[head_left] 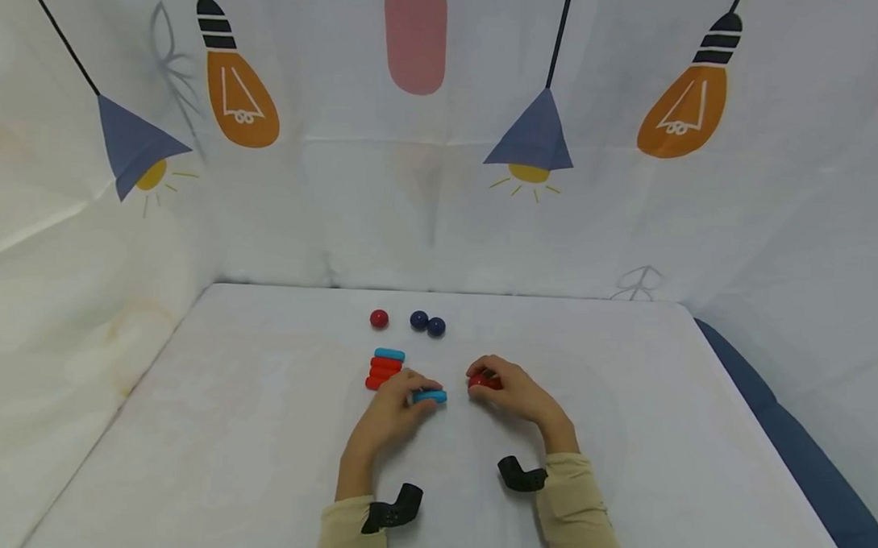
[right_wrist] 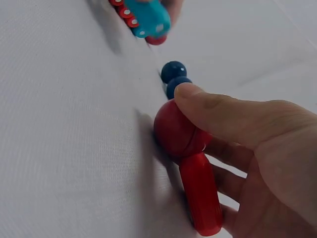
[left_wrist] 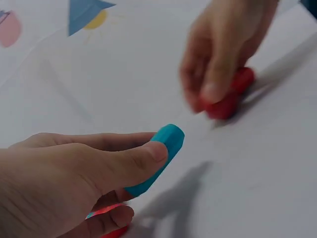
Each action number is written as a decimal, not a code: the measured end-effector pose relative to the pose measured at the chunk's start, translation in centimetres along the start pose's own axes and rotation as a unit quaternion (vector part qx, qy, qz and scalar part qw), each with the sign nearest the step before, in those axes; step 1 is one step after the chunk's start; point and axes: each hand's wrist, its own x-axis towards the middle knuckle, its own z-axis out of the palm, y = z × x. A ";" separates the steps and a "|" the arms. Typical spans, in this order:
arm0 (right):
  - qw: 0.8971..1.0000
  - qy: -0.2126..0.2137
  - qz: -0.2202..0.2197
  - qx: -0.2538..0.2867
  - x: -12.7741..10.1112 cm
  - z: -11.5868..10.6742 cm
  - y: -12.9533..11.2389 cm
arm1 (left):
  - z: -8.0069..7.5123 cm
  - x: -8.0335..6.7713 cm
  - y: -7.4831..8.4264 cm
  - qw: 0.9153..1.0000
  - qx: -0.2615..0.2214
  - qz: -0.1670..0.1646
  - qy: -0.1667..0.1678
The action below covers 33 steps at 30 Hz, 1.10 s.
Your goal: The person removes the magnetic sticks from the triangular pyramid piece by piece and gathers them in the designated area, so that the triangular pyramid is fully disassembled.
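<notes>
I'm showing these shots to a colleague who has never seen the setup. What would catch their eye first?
Probably the two hands at the middle of the white table: the left hand pinches a turquoise stick, and the right hand holds a red ball joined to a red stick. Behind them lie a small pile of red and turquoise sticks, one red ball and two dark blue balls.

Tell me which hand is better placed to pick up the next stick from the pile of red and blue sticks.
The left hand. It rests right beside the stick pile, though it already pinches a blue stick. The right hand is farther away and holds a red ball and red stick.
</notes>
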 end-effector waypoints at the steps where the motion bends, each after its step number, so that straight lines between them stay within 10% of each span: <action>1: 1.000 -0.002 0.006 -0.002 0.0 0.0 0.0 | -0.7 -0.3 -0.2 1.000 -0.001 -0.006 0.012; 11: 0.999 -0.013 0.032 -0.001 -0.6 -0.7 -0.1 | -4.5 -2.4 -3.3 0.993 -0.003 -0.103 0.050; 33: 0.995 -0.053 0.082 0.029 -1.6 -2.0 1.2 | -4.2 -2.3 -3.7 0.986 -0.002 -0.114 0.120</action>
